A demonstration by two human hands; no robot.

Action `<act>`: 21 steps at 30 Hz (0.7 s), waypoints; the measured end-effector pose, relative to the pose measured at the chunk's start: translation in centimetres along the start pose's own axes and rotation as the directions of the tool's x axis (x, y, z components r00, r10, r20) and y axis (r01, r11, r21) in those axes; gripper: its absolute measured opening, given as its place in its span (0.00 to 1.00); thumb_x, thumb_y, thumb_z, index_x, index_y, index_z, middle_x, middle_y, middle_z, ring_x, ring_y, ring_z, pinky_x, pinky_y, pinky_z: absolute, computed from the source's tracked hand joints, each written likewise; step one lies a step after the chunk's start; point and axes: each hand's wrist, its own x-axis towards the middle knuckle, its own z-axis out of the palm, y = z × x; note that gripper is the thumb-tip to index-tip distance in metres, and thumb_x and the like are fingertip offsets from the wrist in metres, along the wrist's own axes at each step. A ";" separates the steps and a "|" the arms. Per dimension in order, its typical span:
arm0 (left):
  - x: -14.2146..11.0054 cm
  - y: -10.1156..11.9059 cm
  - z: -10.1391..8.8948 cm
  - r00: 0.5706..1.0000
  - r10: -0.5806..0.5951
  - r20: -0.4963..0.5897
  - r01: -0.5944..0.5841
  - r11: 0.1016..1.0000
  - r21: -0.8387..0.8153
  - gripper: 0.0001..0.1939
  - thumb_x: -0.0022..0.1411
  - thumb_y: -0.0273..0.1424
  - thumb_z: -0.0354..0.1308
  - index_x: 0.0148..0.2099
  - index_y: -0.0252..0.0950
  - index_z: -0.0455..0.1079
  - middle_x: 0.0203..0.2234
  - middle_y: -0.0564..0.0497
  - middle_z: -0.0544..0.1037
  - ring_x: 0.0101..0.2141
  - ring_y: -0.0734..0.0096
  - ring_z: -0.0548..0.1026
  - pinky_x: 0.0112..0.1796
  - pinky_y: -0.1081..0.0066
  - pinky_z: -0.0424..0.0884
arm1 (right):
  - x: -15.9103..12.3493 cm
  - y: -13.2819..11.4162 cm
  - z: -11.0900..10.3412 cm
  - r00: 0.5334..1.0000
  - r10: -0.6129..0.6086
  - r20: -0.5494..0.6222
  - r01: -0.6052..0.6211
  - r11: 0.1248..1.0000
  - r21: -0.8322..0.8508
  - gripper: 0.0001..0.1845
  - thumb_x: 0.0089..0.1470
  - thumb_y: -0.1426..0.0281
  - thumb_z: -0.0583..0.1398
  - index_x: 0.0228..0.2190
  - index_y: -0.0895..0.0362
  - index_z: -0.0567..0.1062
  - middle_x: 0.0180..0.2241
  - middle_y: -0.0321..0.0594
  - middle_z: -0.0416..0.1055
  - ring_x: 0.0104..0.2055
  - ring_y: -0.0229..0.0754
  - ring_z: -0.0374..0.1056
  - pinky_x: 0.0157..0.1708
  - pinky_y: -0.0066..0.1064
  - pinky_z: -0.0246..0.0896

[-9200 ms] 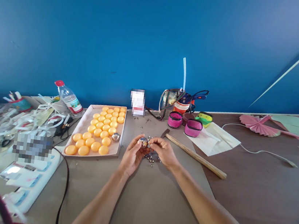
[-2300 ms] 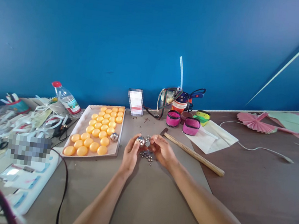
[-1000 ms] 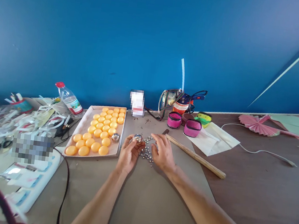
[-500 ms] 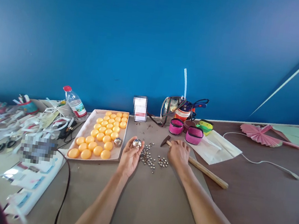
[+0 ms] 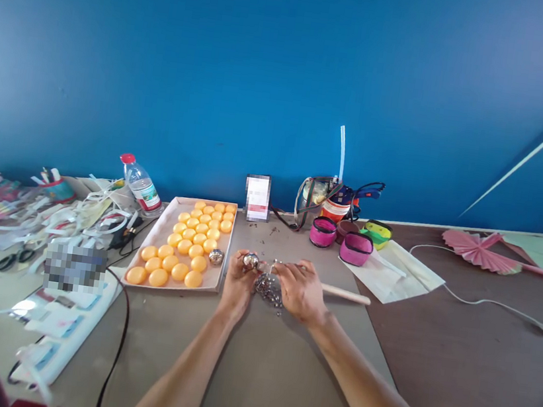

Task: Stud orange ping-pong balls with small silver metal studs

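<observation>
My left hand [image 5: 238, 289] is closed around a shiny silver ball [image 5: 250, 261], which shows at the fingertips. Just to its right, my right hand [image 5: 304, 293] is wrapped round a hammer [image 5: 347, 295]; the pale wooden handle sticks out to the right, and the head is largely hidden by the fingers. Between and below the hands lies a pile of small metal beads [image 5: 269, 290], partly covered by the right hand. A shallow tray [image 5: 162, 216] left of my left hand holds orange balls [image 5: 184, 247] in rows and another silver ball [image 5: 216, 257].
Behind the beads stands a blurred phone-like card [image 5: 257, 198]. Pink pouches [image 5: 356, 249], a white sheet [image 5: 392, 273] and a cable [image 5: 489, 301] lie to the right. A bottle [image 5: 141, 186], scissors [image 5: 15, 258], a power strip [image 5: 69, 330] and paper strips crowd the left.
My right hand has moved left toward the silver ball, drawing the hammer with it, its handle end now nearer. My left hand keeps the ball in about the same place.
</observation>
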 end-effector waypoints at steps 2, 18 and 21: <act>0.0 0.1 0.0 1.000 -0.003 -0.008 0.003 1.000 -0.003 0.22 0.44 0.25 0.65 0.41 0.41 0.61 0.34 0.55 0.72 0.33 0.74 0.73 0.40 0.68 0.67 | 0.0 0.1 0.0 1.000 -0.003 -0.014 0.003 1.000 -0.001 0.11 0.55 0.78 0.50 0.36 0.58 0.70 0.26 0.39 0.73 0.27 0.37 0.65 0.39 0.33 0.50; -0.2 0.1 0.3 0.996 -0.071 0.047 0.070 0.997 0.030 0.20 0.45 0.23 0.65 0.41 0.40 0.67 0.32 0.55 0.72 0.31 0.79 0.70 0.39 0.75 0.65 | 0.0 0.0 -0.4 0.998 0.058 0.034 -0.059 0.998 0.031 0.12 0.56 0.76 0.48 0.38 0.58 0.70 0.30 0.41 0.74 0.31 0.38 0.66 0.44 0.35 0.48; -0.2 0.0 0.2 0.998 -0.059 0.033 0.058 0.997 0.050 0.19 0.45 0.24 0.65 0.41 0.40 0.67 0.29 0.56 0.72 0.30 0.79 0.70 0.38 0.75 0.65 | 0.0 0.0 -0.4 0.996 0.078 0.036 -0.079 0.996 0.036 0.13 0.56 0.76 0.48 0.40 0.58 0.69 0.31 0.42 0.74 0.31 0.38 0.66 0.45 0.35 0.48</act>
